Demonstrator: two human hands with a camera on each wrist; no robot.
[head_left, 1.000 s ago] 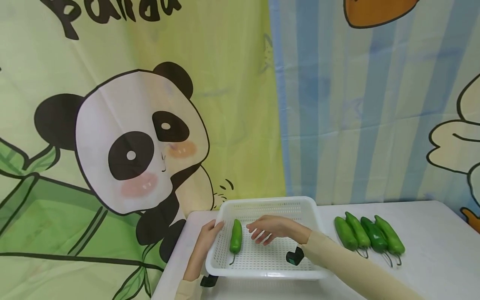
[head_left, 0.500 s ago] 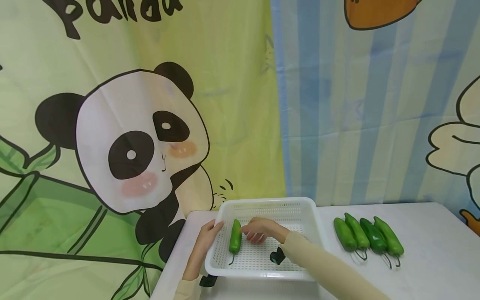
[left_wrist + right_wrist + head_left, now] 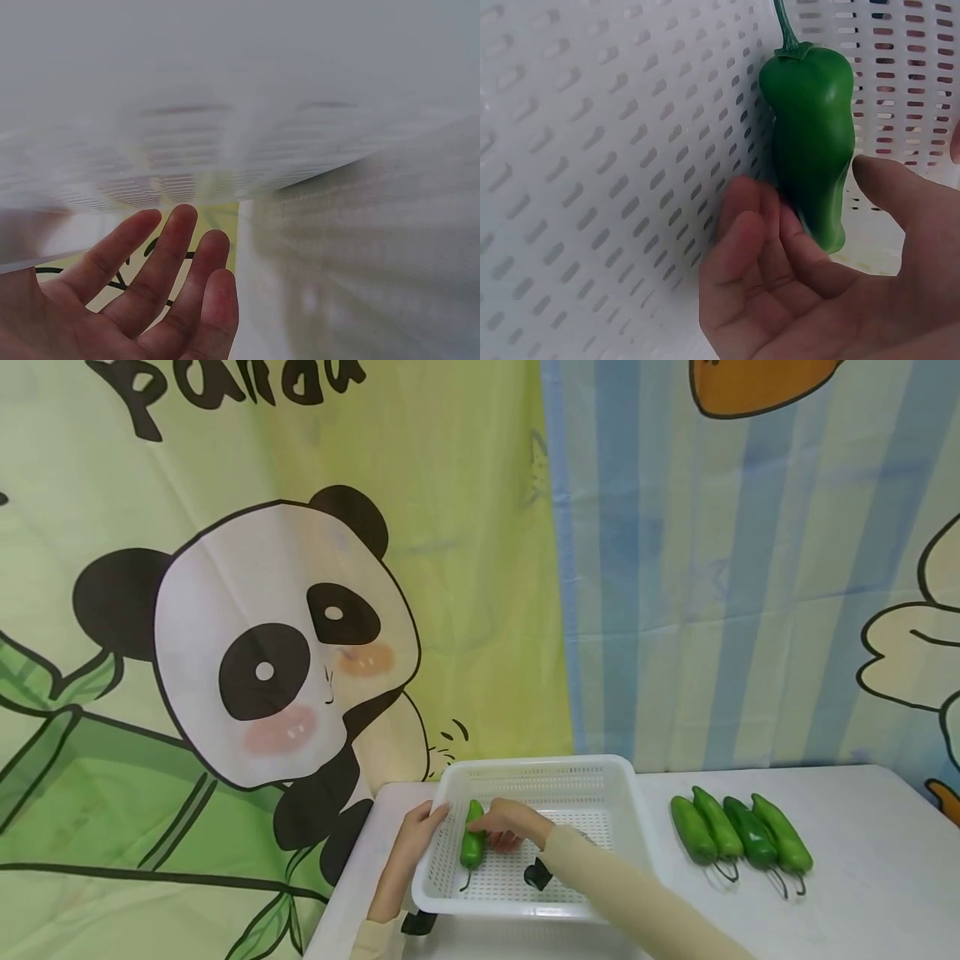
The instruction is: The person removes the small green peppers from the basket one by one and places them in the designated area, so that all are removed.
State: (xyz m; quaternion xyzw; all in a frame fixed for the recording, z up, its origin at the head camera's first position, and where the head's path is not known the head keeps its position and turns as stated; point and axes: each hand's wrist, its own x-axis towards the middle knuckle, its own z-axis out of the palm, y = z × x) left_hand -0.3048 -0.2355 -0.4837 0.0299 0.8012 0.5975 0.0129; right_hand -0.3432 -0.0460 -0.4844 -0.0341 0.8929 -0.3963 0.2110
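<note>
A long green pepper point(image 3: 472, 853) lies toward the left side of a white perforated plastic basket point(image 3: 536, 909), its stem toward the front. My right hand point(image 3: 512, 823) reaches into the basket and pinches this pepper. In the right wrist view the thumb point(image 3: 877, 176) meets one side of it near the narrow end, and curled fingers are on the other side. My left hand point(image 3: 414, 833) holds the basket's left side, thumb over the rim. From the left wrist, its extended fingers point(image 3: 176, 247) show along the outside of the basket wall.
Several more green peppers point(image 3: 780, 837) lie side by side on the white table point(image 3: 862, 893), right of the basket. A printed cloth curtain point(image 3: 480, 568) with a panda hangs directly behind the table.
My right hand has moved left and down inside the basket, from beside the pepper to a pinch on it. The left hand and the basket have stayed in place.
</note>
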